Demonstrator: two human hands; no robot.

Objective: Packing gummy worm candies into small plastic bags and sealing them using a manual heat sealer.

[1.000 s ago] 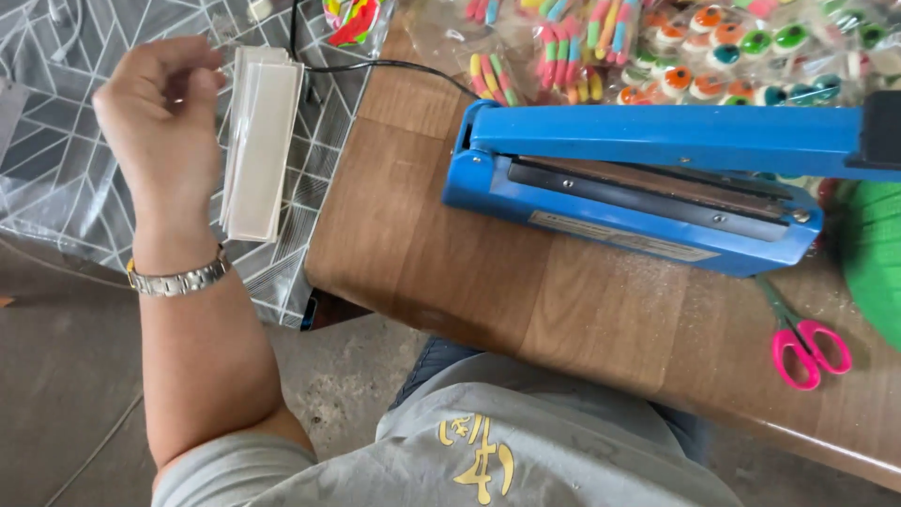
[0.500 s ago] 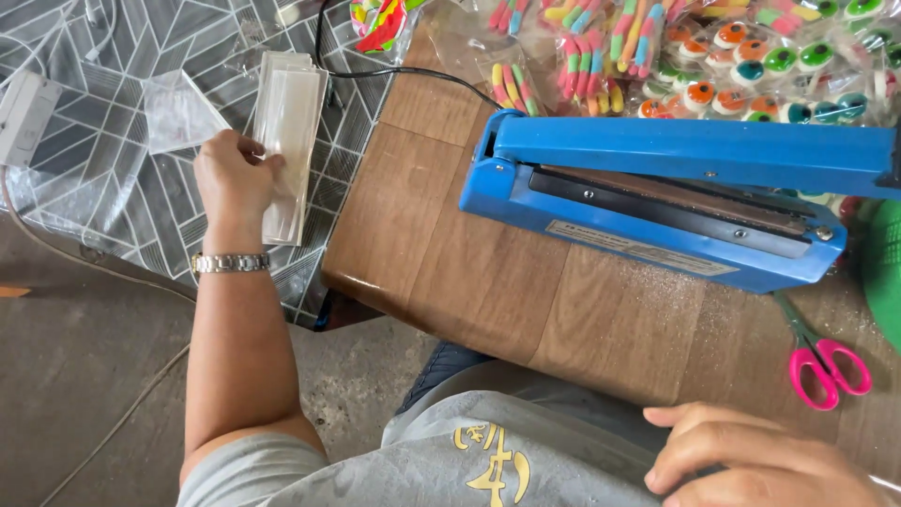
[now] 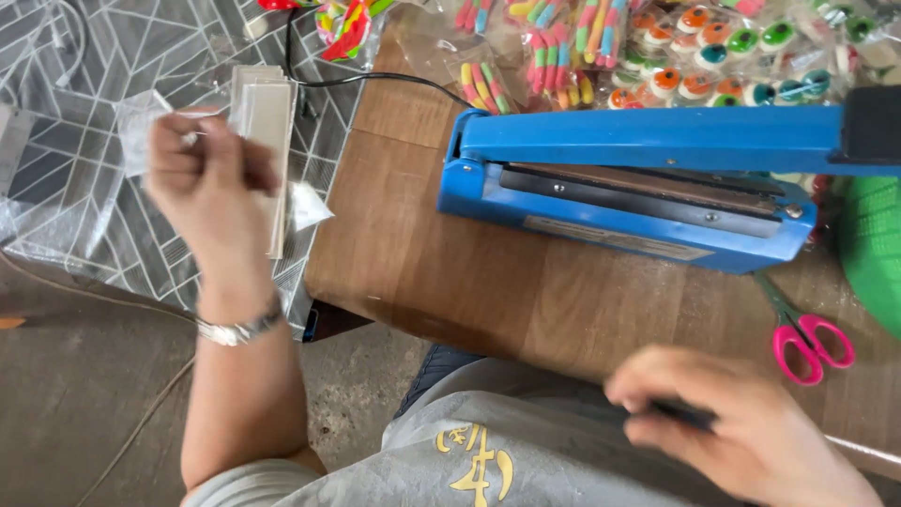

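Note:
My left hand (image 3: 205, 183) is raised over the stack of clear plastic bags (image 3: 266, 122) at the left, its fingers pinched on one clear bag (image 3: 141, 127) that hangs blurred beside it. A metal watch (image 3: 239, 329) sits on that wrist. My right hand (image 3: 727, 427) is low at the table's near edge, blurred, fingers curled around a small dark thing that I cannot make out. The blue heat sealer (image 3: 648, 178) stands open on the wooden table (image 3: 450, 272) between my hands.
Packets of bright gummy candy (image 3: 657, 56) lie along the table's far side. Pink-handled scissors (image 3: 807, 343) rest at the right, next to a green basket (image 3: 878, 253). A black cord (image 3: 375, 80) runs to the sealer. A patterned sheet (image 3: 84, 197) covers the surface at left.
My left hand has lifted a clear bag off the stack and pulled it toward me. My right hand has come further into view at the table's near edge.

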